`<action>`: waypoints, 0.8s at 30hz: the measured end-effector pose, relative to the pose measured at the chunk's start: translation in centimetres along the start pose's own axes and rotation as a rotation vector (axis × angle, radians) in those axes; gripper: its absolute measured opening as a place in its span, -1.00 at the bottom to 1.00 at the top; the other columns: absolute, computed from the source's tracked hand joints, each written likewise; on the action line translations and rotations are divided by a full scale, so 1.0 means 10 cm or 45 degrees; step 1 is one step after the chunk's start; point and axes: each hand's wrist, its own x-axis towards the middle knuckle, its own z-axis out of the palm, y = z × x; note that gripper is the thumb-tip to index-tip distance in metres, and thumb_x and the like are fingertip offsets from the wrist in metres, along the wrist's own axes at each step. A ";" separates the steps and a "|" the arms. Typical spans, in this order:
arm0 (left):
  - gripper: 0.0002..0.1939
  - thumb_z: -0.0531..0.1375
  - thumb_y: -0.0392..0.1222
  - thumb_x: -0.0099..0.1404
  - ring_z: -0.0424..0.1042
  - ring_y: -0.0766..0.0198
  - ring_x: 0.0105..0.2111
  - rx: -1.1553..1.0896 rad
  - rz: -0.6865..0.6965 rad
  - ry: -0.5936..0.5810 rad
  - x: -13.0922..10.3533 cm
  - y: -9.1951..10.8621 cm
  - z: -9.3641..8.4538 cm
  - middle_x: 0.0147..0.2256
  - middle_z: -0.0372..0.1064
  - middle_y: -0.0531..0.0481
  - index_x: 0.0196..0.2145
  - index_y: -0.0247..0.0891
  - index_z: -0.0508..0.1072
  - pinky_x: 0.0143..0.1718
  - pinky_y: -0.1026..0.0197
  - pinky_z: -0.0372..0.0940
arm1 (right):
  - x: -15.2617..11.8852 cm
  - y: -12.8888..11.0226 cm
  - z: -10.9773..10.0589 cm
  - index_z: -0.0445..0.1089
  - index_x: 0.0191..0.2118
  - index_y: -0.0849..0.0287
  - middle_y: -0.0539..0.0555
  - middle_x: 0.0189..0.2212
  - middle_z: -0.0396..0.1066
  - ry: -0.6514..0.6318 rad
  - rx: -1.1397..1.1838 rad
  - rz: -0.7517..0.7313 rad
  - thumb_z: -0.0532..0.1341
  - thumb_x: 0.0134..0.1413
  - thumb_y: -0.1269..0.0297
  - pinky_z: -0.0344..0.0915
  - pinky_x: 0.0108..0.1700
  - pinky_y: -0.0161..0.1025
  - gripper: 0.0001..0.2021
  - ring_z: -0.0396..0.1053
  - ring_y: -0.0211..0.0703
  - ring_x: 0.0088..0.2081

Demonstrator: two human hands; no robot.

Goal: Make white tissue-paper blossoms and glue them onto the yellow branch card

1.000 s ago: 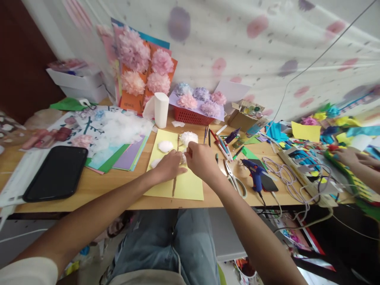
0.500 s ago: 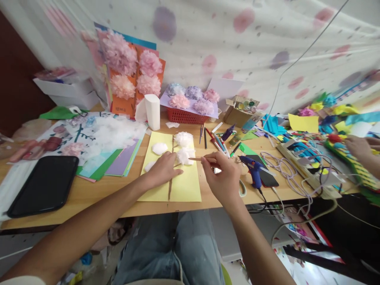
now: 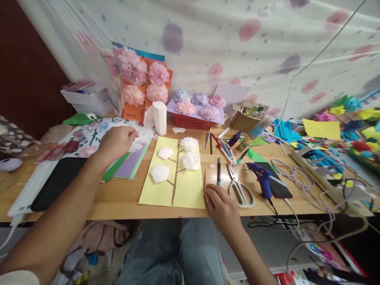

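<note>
A yellow sheet (image 3: 190, 192) lies on the table, with a brown branch drawn down its middle. Two flat white paper pieces (image 3: 159, 173) sit left of the branch and two fluffy white tissue flowers (image 3: 190, 161) right of it. My left hand (image 3: 117, 141) is over the white tissue pile (image 3: 140, 136) at the left, fingers curled; whether it holds anything is hidden. My right hand (image 3: 221, 204) rests at the sheet's lower right edge, fingers together around a thin brown stick (image 3: 205, 178). Beside it lie white-handled scissors (image 3: 241, 194) and a teal pen (image 3: 219, 171).
A blue glue gun (image 3: 263, 178) and a phone lie at the right, by tangled cables and a power strip (image 3: 326, 178). Behind stand a white roll (image 3: 160, 118), a red basket (image 3: 192, 121) and a cardboard box (image 3: 245, 118). A black tablet (image 3: 57, 182) lies at the left.
My left hand has left the yellow sheet and moved left to the tissue pile. My right hand has come down toward the table edge, away from the white flower. The view has shifted.
</note>
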 end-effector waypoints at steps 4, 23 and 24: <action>-0.64 0.09 -0.10 0.38 0.42 0.01 -0.10 0.496 -0.023 -0.064 0.09 -0.26 -0.06 -0.06 0.54 -0.20 -0.04 -0.30 0.59 -0.12 0.15 0.20 | -0.01 0.01 0.02 0.47 -0.04 0.13 0.19 -0.10 0.56 -0.025 0.073 0.013 0.09 0.30 0.46 0.55 -0.09 -0.13 -0.74 0.57 -0.04 -0.11; -0.71 0.16 -0.13 0.32 0.38 0.15 -0.25 0.515 -0.156 -0.105 0.20 -0.57 0.13 -0.18 0.57 -0.11 -0.15 -0.29 0.62 -0.27 0.26 0.12 | -0.06 0.02 0.05 0.50 -0.08 0.09 0.19 -0.07 0.55 0.005 0.229 0.064 0.07 0.26 0.50 0.53 0.05 -0.02 -0.70 0.53 0.03 0.02; -0.70 0.15 -0.12 0.33 0.39 0.14 -0.24 0.513 -0.164 -0.094 0.20 -0.57 0.10 -0.16 0.57 -0.12 -0.13 -0.29 0.62 -0.26 0.26 0.13 | -0.06 0.02 0.05 0.51 -0.08 0.08 0.19 -0.07 0.55 0.008 0.233 0.069 0.07 0.25 0.50 0.53 0.05 -0.02 -0.69 0.53 0.03 0.02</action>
